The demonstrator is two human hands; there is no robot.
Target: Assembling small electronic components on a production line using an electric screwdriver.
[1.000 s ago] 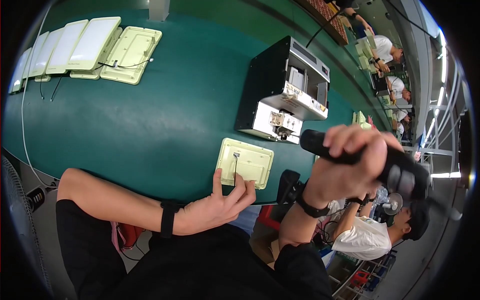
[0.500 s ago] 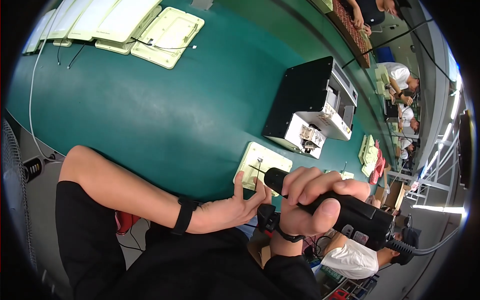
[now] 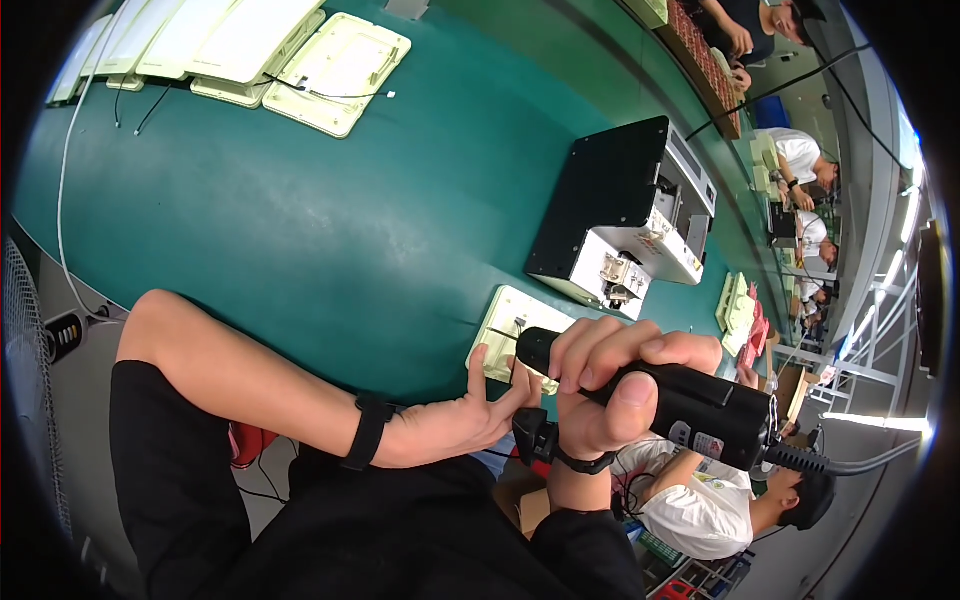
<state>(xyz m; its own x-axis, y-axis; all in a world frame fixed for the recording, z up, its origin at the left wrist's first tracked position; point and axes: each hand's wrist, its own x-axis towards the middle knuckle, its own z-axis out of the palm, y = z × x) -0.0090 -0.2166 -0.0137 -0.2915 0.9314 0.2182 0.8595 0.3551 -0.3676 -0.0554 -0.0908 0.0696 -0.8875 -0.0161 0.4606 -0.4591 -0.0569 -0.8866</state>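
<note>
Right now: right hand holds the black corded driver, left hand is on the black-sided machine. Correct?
Not quite: the left hand is at the pale panel's near edge, not on the black-sided machine; the head view shows it. The right hand does hold the black corded driver.

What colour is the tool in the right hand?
The tool is black, best seen in the head view.

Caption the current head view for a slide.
Right hand holding a black corded screwdriver over a pale panel on a green table, left hand at the panel's near edge.
</note>
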